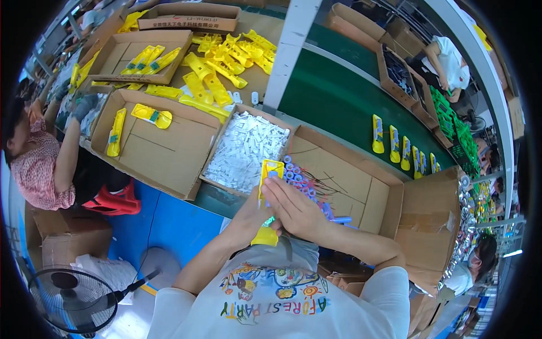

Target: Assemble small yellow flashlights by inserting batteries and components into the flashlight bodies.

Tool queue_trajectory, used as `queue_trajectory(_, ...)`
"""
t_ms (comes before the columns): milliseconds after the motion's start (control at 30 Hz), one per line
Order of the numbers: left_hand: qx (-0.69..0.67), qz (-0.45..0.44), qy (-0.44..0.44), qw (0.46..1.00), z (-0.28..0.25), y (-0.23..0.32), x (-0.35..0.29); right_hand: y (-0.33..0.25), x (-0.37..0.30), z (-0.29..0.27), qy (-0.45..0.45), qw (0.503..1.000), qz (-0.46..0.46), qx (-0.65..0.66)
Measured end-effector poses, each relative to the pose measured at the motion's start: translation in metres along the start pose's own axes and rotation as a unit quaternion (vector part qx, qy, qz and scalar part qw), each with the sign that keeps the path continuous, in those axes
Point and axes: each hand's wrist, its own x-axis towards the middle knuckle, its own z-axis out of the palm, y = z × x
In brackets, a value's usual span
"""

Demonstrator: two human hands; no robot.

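Observation:
Close to my chest is a long yellow plastic housing (265, 236), a green circuit board (269, 221) showing in its lower part. My left hand (247, 217) wraps round it from the left side. My right hand (296, 210) lies across its front, fingers together and pressed on it, covering its middle. Just beyond my hands stands a carton with small white plastic parts (245, 148). To the right of it, purple cylindrical cells (299, 176) with red and black wires lie in a wide carton (353, 183).
At left, a carton (164, 161) holds two yellow housings with boards. Loose yellow shells (228, 59) pile up behind. More housings (377, 134) line the green conveyor (333, 93). A co-worker (42, 164) sits left, beside a red stool (116, 200); a fan (73, 299) stands lower left.

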Motion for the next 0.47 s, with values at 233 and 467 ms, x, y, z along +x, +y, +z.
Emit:
queue_trajectory(233, -0.038, 0.174, 0.184, 0.967, -0.045, 0.025, -0.009, 0.068, 0.084, 0.057, 0.014, 0.956, 0.101, 0.274)
queue_trajectory(467, -0.023, 0.193, 0.182, 0.964, -0.054, 0.023, -0.021, 0.086, 0.085, 0.069, -0.166, 0.977, 0.046, 0.126)
